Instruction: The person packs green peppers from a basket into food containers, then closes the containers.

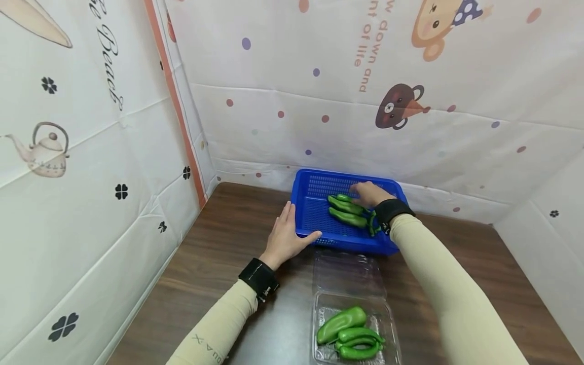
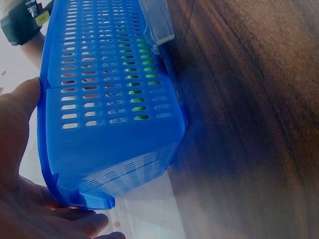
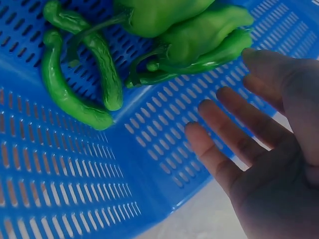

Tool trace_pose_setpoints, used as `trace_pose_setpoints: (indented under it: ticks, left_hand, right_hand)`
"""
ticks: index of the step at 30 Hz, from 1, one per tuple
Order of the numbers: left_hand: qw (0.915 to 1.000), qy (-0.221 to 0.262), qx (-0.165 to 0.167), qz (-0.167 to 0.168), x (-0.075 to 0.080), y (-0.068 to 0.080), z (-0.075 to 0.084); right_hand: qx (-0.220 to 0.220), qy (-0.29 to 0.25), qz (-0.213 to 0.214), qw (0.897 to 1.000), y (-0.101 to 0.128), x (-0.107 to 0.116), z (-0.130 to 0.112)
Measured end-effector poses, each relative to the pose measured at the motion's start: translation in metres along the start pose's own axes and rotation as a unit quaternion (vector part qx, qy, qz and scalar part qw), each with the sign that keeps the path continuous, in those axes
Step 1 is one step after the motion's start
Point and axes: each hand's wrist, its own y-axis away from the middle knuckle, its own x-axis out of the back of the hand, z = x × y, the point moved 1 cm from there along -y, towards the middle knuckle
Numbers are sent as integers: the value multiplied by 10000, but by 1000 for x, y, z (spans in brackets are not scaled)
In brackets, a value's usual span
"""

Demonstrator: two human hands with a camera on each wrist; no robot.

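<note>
A blue plastic basket (image 1: 312,215) with slotted walls stands at the back of the table. Inside it lie several long green peppers (image 1: 348,218), with thin, curved green peppers (image 3: 75,94) at one corner. My left hand (image 1: 285,235) rests against the basket's left front corner, fingers extended along the side and thumb at the front rim. In the left wrist view, the thumb touches the rim of the basket (image 2: 114,144). Over the back right of the basket is my right hand (image 1: 371,194), fingers spread and holding nothing. Its thumb is close to the tip of a pepper (image 3: 219,57).
In front of the basket lies an opened clear plastic box (image 1: 393,334), its lid (image 1: 349,274) folded back towards the basket. Several green peppers (image 1: 344,324) lie in the box. Printed white sheets (image 1: 283,137) enclose the brown wooden table (image 1: 196,263) at the back and sides.
</note>
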Motion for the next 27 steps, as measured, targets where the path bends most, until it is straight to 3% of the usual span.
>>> trace_pose_setpoints:
  ticks: [9, 27]
  left_hand:
    - [10000, -72, 15, 46, 1, 1, -1]
    - [9999, -158, -38, 56, 3, 2, 1]
  right_hand:
    - [-109, -168, -68, 9998, -17, -13, 10]
    - [-229, -552, -147, 9981, -19, -24, 14]
